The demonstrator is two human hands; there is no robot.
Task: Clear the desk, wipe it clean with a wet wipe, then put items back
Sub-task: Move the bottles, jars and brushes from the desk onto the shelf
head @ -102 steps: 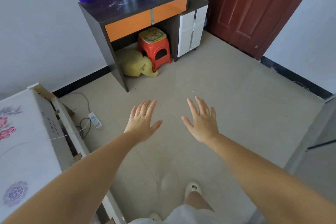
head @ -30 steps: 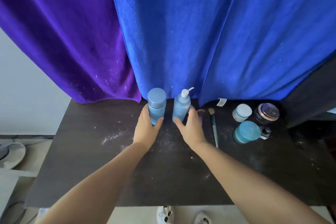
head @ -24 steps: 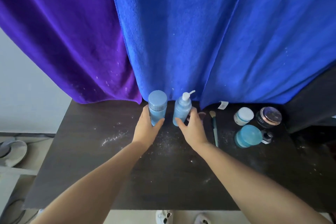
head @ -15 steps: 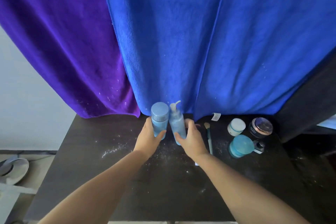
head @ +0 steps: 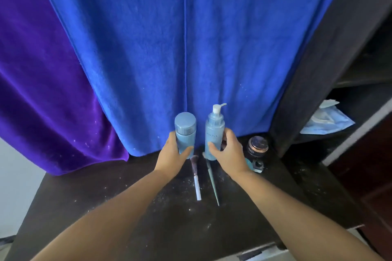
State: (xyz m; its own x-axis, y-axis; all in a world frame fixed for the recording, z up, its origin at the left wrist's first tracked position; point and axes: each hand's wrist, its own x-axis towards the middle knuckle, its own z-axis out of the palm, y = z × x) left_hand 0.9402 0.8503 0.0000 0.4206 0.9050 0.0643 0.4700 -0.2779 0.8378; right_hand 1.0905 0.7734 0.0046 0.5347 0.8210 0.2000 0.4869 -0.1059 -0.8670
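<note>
The task is sitting at its first stage: clearing. The left hand [head: 172, 155] is wrapping around the capped bottle [head: 185, 131], thumb in front and fingers behind. The right hand [head: 229, 153] is gripping the pump bottle [head: 213, 133] in the same manner. Both bottles are standing upright in the hands, close together, in front of the blue towel [head: 180, 48]; whether their bases are touching the tabletop [head: 148, 214] cannot be told.

Items remaining on the tabletop:
- a white-handled brush [head: 196, 178] and a green-handled brush [head: 212, 184], lying side by side between the forearms;
- a dark jar [head: 257, 147] near the right rear corner;
- a teal item, mostly hidden behind the right wrist.

White powder is speckling the dark surface, so wiping is not yet done. No wet wipe is identifiable in view. Remaining, by judgement: removing every item, wiping, then returning the items.
</note>
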